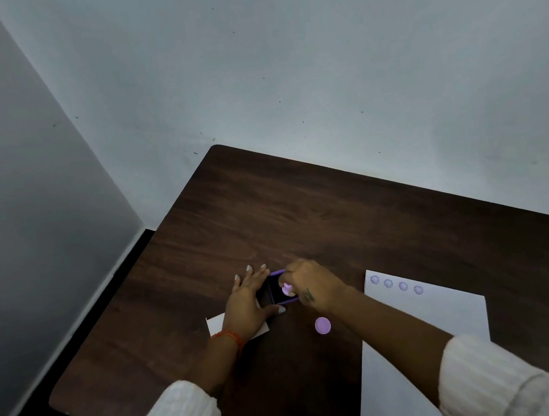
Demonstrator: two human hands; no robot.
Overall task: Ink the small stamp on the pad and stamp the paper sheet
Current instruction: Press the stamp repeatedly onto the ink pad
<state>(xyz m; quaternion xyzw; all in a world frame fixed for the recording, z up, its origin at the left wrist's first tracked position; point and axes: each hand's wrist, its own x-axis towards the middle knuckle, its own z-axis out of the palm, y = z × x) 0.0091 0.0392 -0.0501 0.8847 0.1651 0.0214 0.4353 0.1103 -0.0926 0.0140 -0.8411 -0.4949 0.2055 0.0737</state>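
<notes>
right hand (304, 284): pinching small stamp (288, 289) upright, face down on pad (277, 289) | left hand (248, 301): flat, steadying pad

A single head-worn wide-angle view looks forward and steeply down from above the near edge of the dark wooden bench (301, 211). It faces a room corner, so pale walls (316, 49) fill the upper half. The bench sits low in frame, turned diagonally, with both forearms reaching in from the bottom edge, close beneath the lens
</notes>
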